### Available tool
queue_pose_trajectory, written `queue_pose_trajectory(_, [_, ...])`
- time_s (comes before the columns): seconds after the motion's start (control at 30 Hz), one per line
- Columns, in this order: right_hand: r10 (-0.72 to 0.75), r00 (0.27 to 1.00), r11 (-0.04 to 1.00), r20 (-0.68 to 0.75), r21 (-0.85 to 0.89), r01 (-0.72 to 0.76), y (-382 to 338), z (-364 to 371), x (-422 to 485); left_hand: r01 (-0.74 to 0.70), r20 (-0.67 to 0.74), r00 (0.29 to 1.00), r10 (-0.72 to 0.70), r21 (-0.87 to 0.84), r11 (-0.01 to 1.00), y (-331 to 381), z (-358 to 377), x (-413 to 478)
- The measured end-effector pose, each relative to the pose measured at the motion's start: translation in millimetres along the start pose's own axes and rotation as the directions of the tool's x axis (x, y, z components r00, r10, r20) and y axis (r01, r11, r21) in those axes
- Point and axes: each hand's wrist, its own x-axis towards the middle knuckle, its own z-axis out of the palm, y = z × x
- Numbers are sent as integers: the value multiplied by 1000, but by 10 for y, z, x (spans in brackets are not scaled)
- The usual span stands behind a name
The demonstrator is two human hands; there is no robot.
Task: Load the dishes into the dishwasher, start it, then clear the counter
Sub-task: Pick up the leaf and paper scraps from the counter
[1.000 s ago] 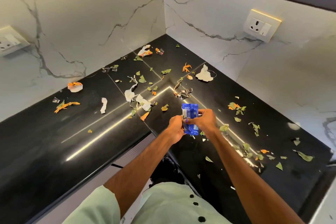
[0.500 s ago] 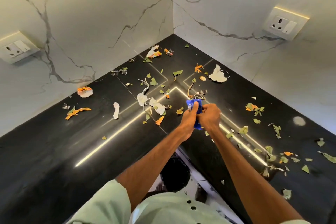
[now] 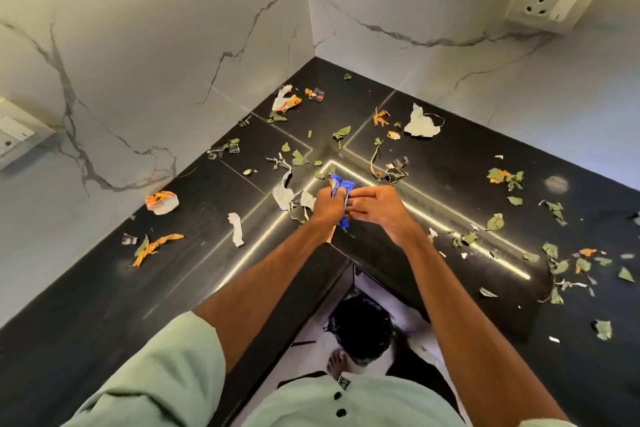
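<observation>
A crumpled blue wrapper (image 3: pixel 340 184) sticks out above and below my left hand (image 3: pixel 329 206), whose fingers are curled round it over the inner corner of the black counter (image 3: pixel 104 288). My right hand (image 3: pixel 375 208) is pressed against the left one, its fingers pinching the same wrapper. Scraps litter the counter: white paper pieces (image 3: pixel 420 121), orange peel strips (image 3: pixel 152 248), green leaf bits (image 3: pixel 495 222) and a torn printed packet (image 3: pixel 287 102).
White marble walls meet at the back corner, with a socket (image 3: pixel 554 2) on the right wall and a switch plate (image 3: pixel 17 132) on the left. A black-lined bin (image 3: pixel 362 329) stands on the floor below the counter's inner corner, beside my bare foot (image 3: pixel 336 364).
Both hands have squeezed the blue wrapper from a flat packet into a small wad. The view has tilted down, bringing the bin and floor into sight.
</observation>
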Motion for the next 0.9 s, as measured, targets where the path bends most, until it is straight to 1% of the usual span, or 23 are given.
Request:
queue_pose_trajectory(0.03, [15, 999, 1000, -30, 1, -15, 46, -48, 55, -2, 24, 1000, 2, 8, 1000, -12, -28, 8])
queue_pose_trajectory(0.07, [23, 995, 1000, -97, -15, -25, 92, -107, 126, -2, 40, 999, 1, 11, 1000, -21, -59, 27])
queue_pose_trajectory(0.1, [23, 981, 996, -192, -75, -38, 154, -197, 222, -2, 47, 999, 2, 4, 1000, -25, -91, 57])
queue_pose_trajectory(0.13, [-2, 957, 988, -291, -150, -43, 227, -305, 333, 4, 49, 999, -4, -10, 1000, -29, -128, 91])
queue_pose_trajectory(0.17, [-50, 925, 963, -378, -264, -56, 282, -421, 452, 13, 53, 999, -12, -27, 1000, -39, -165, 136])
queue_pose_trajectory(0.23, [-154, 868, 884, -471, -458, -92, 388, -656, 700, 34, 52, 998, -30, -69, 997, -86, -217, 229])
queue_pose_trajectory(0.3, [-203, 864, 826, -461, -554, -101, 438, -862, 920, 53, 56, 997, -48, -81, 995, -142, -244, 294])
queue_pose_trajectory(0.4, [-274, 905, 665, -325, -744, -66, 430, -1051, 1232, 58, 69, 996, -54, -59, 997, -179, -225, 327])
queue_pose_trajectory(0.47, [-253, 946, 557, -203, -830, -29, 429, -1116, 1463, 59, 74, 996, -55, -54, 997, -173, -190, 348])
queue_pose_trajectory(0.57, [-136, 987, 397, -82, -917, -22, 480, -1161, 1756, 53, 80, 996, -48, -65, 997, -142, -131, 379])
queue_pose_trajectory(0.63, [-114, 993, 337, -22, -941, 18, 534, -1170, 1844, 55, 77, 996, -49, -72, 996, -129, -102, 395])
queue_pose_trajectory(0.7, [-178, 984, 334, -10, -941, 51, 564, -1164, 1832, 58, 68, 996, -54, -67, 996, -117, -94, 402])
queue_pose_trajectory(0.77, [-249, 967, 364, -48, -930, 47, 574, -1159, 1792, 63, 62, 996, -60, -50, 997, -123, -101, 409])
queue_pose_trajectory(0.9, [-239, 960, 427, -147, -903, -32, 556, -1191, 1722, 89, 54, 995, -88, -16, 996, -175, -103, 464])
